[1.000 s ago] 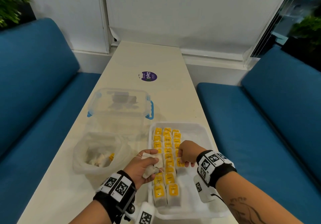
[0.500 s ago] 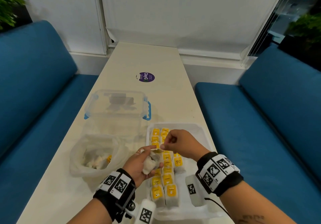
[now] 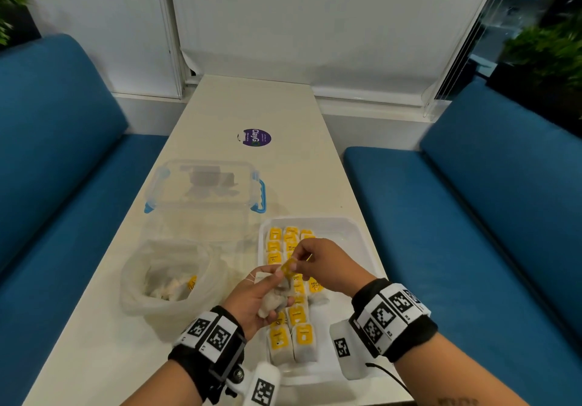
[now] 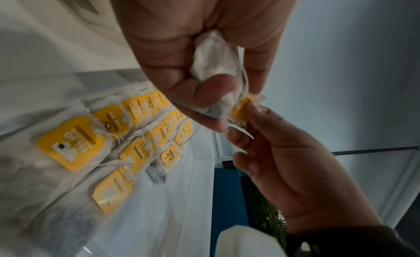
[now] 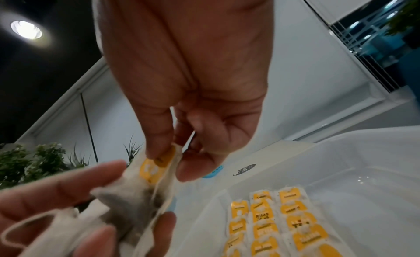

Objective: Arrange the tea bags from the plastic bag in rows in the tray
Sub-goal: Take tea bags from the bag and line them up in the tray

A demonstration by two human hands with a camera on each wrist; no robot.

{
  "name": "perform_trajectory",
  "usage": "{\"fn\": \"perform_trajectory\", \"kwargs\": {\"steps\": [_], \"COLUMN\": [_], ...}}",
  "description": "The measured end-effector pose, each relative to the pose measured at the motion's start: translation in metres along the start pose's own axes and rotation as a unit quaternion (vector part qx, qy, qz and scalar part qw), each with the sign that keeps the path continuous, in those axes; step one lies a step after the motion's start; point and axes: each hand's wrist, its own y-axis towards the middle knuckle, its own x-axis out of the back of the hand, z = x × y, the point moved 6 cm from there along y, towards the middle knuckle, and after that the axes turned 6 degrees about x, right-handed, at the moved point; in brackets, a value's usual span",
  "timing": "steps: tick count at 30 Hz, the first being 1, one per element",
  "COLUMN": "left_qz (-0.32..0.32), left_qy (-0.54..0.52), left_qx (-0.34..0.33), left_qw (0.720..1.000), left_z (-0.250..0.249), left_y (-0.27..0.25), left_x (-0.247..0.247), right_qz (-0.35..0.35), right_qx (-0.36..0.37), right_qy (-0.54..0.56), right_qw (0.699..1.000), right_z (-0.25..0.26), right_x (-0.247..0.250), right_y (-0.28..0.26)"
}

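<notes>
My left hand grips a bunch of white tea bags above the tray's left rim. My right hand pinches the yellow tag of one of those bags, still touching the left fingers. In the wrist views the same tag sits between my right thumb and forefinger, and the bunched bags lie in my left palm. The white tray holds rows of tea bags with yellow tags along its left side. The clear plastic bag with more tea bags stands left of the tray.
A clear lidded box with blue clips sits behind the plastic bag. A purple sticker lies farther up the table. Blue benches flank the table on both sides. The tray's right half is bare.
My right hand has lifted off the row in the tray and come up to the left hand, taking the yellow tag of a bag there. The left hand has risen a little.
</notes>
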Motion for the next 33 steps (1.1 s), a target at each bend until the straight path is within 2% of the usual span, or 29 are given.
{"fn": "perform_trajectory", "kwargs": {"steps": [7, 9, 12, 15, 19, 20, 27, 33], "left_qz": [-0.04, -0.044, -0.047, -0.045, -0.048, -0.049, -0.051, -0.05], "left_qy": [0.003, -0.001, -0.006, -0.007, -0.005, -0.005, -0.001, 0.0], "left_qx": [0.009, 0.01, 0.009, 0.008, 0.013, 0.015, 0.021, 0.021], "left_qw": [0.999, 0.999, 0.999, 0.999, 0.999, 0.999, 0.998, 0.999], "left_z": [0.004, 0.005, 0.005, 0.004, 0.004, 0.004, 0.005, 0.004], "left_y": [0.004, 0.004, 0.002, 0.0, -0.001, -0.001, -0.002, -0.003], "left_x": [0.007, 0.009, 0.013, 0.013, 0.014, 0.013, 0.013, 0.012], "right_qz": [0.013, -0.004, -0.007, 0.024, -0.051, -0.051, 0.06, 0.178], "right_qx": [-0.02, -0.023, -0.036, -0.059, -0.096, -0.103, -0.132, -0.168], "right_qy": [0.094, 0.049, -0.122, -0.12, -0.118, -0.126, -0.163, -0.186], "right_qw": [0.995, 0.999, 0.992, 0.991, 0.987, 0.985, 0.976, 0.951], "right_z": [0.01, 0.007, -0.004, -0.016, -0.032, -0.035, -0.049, -0.057], "right_x": [0.008, 0.016, 0.023, 0.019, 0.027, 0.026, 0.016, 0.003], "right_y": [-0.009, -0.008, -0.004, -0.006, -0.004, -0.003, -0.003, -0.012]}}
